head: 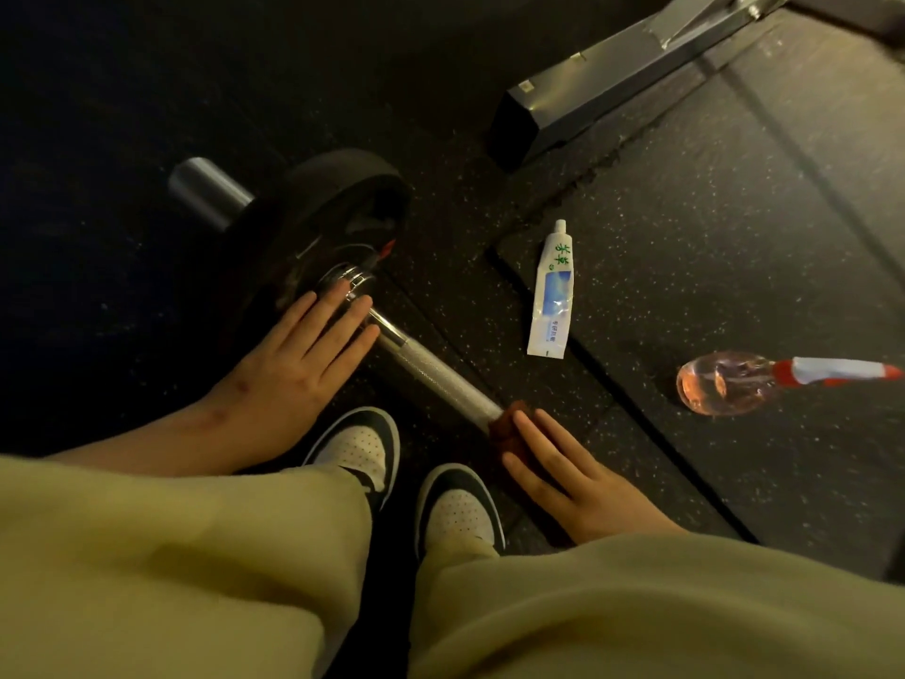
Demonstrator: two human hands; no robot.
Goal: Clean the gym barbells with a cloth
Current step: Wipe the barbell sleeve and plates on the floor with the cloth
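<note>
The barbell [440,379] is laid on the dark speckled rubber floor [685,227], its knurled steel shaft shining and a black plate [338,208] seated behind a chromed collar. The left hand [294,355] is rested flat on the shaft by the collar, fingers straight. The right hand [573,477] is pressed, fingers extended, on a dark red cloth [504,426] bunched on the shaft. A white tube [553,291] and a spray bottle [725,382] are laid nearby; a grey metal frame [587,85] is seen beyond.
</note>
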